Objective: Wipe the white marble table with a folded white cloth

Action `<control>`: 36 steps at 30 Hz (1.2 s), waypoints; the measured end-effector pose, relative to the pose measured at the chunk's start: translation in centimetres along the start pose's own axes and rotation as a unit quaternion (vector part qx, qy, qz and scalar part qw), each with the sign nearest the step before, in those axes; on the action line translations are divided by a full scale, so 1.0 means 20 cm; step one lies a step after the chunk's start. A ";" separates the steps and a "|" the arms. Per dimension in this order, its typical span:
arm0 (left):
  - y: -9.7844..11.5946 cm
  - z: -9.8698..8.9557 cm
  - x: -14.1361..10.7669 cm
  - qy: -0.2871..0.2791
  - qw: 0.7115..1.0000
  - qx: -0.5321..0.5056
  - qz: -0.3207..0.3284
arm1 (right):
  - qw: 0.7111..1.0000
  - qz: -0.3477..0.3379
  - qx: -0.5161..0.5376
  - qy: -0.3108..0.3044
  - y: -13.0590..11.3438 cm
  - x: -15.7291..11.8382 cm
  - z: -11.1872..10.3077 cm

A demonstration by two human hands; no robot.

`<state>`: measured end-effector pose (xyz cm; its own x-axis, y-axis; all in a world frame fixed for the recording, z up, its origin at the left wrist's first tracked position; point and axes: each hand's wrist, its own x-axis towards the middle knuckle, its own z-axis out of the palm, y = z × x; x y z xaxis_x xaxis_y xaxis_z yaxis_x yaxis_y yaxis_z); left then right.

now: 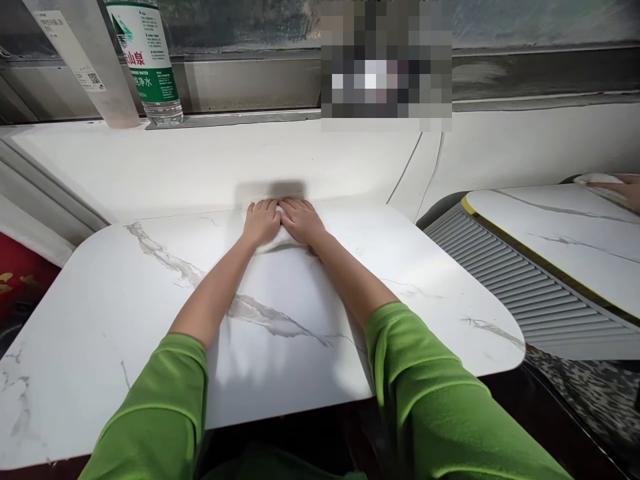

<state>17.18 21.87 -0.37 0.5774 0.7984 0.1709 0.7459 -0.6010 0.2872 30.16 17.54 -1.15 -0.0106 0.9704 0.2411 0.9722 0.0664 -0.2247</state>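
I'm apparently wiping, both hands (302,220) pressing a bunched white cloth (281,244), grip unclear, at the white marbled counter's (290,377) far edge; next stroke needs even pressure.

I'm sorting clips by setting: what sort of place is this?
Probably indoors, perhaps an eatery: a white marble-patterned table against a white wall, a second white marble-patterned tabletop and a clear plastic green-labelled bottle.
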 end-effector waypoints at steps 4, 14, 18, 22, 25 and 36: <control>0.02 -0.01 -0.08 -0.019 1.000 0.017 0.002 | 0.999 0.017 -0.031 -0.034 -0.04 -0.07 -0.01; 0.11 -0.14 -0.75 -0.048 0.997 0.035 0.059 | 0.996 0.026 -0.071 -0.055 -0.45 -0.68 -0.10; 0.11 -0.20 -1.09 -0.049 0.995 0.037 0.077 | 0.998 -0.017 -0.049 -0.041 -0.64 -0.95 -0.12; 0.09 -0.25 -1.30 -0.067 0.995 0.038 0.065 | 0.997 -0.067 -0.012 -0.019 -0.75 -1.08 -0.12; 0.07 -0.28 -1.33 -0.076 0.995 0.034 0.046 | 0.997 -0.079 -0.005 -0.022 -0.79 -1.07 -0.11; -0.23 -0.29 -0.89 -0.046 0.996 0.061 -0.049 | 0.995 -0.084 -0.016 -0.057 -0.79 -0.48 0.01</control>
<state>1.59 10.71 0.83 0.5245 0.8494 0.0585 0.8314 -0.5258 0.1797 14.91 7.24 -0.20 -0.1974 0.9664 0.1644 0.9614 0.2236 -0.1600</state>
